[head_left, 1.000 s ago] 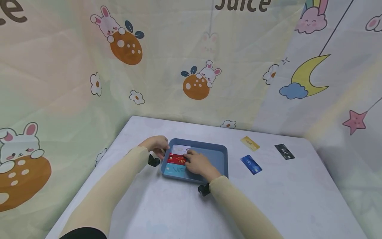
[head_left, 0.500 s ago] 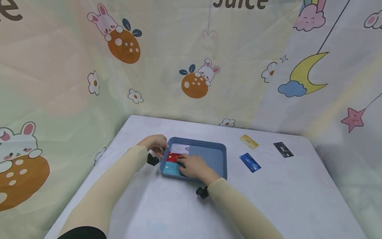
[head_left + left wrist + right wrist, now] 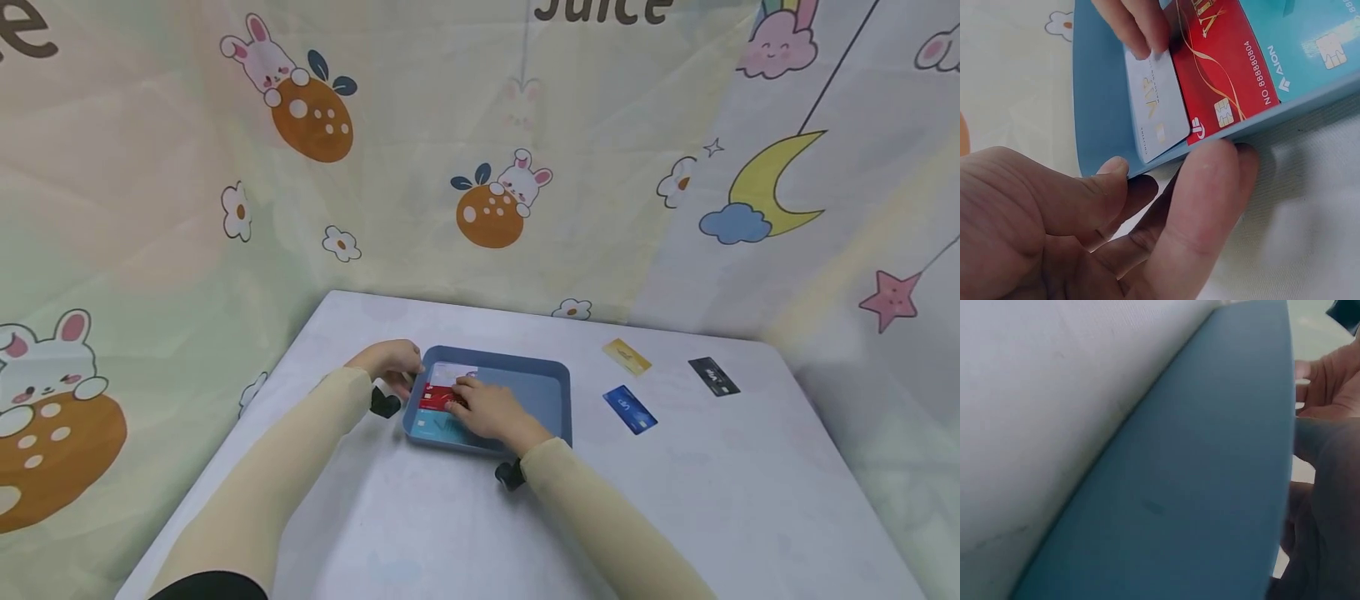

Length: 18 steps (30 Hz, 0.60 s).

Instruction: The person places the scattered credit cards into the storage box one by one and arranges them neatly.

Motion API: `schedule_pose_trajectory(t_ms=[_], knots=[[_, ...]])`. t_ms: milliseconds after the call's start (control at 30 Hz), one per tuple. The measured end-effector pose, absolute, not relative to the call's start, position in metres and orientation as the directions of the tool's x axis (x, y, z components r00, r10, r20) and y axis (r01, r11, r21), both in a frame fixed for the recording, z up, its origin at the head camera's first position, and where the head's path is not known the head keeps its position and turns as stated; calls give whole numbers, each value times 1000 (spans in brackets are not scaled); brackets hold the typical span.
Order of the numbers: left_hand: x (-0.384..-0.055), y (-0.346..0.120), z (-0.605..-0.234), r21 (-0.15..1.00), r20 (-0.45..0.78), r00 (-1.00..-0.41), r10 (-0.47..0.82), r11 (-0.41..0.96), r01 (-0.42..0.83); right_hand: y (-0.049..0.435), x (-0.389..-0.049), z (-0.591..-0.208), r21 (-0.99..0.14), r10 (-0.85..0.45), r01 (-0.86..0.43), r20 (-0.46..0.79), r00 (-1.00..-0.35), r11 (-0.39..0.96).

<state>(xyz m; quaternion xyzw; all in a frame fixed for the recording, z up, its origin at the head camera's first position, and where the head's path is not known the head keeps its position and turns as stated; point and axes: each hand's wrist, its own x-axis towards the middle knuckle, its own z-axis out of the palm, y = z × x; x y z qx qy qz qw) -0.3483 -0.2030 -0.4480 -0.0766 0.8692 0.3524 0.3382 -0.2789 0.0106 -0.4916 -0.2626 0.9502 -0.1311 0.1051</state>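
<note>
A blue tray [image 3: 525, 364] lies on the table with three cards side by side in its left part: a white card [image 3: 1159, 103], a red card [image 3: 432, 397] and a light blue card [image 3: 431, 425]. My left hand [image 3: 390, 363] holds the tray's left rim, its thumb [image 3: 1107, 181] at the edge and its fingers along the outer wall. Over the cards is my right hand [image 3: 491, 410]; its fingertips [image 3: 1147, 37] touch the white card and cover part of it. The tray's wall fills most of the right wrist view, and the right fingers are partly hidden there.
Right of the tray, a gold card [image 3: 627, 357], a blue card [image 3: 630, 409] and a black card [image 3: 714, 377] lie apart on the white table [image 3: 750, 483]. A printed cloth [image 3: 405, 167] hangs behind the table.
My right hand has slid left over the cards and then slightly back toward the white card. The left hand stays at the tray's rim. The loose cards have not moved.
</note>
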Motion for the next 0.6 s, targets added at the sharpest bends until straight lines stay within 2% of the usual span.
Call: schedule_pose_trajectory(t_ms=[333,600], knots=[[-350,-201,-451,564,-645,-755,118,740,-366,10,-280,-495,-318,-484,-424,-138,-864,848],[-350,-203,-448,565,-646,-756,104,731,-382,34,-285,-466,-343,-419,-380,-45,-907,859]])
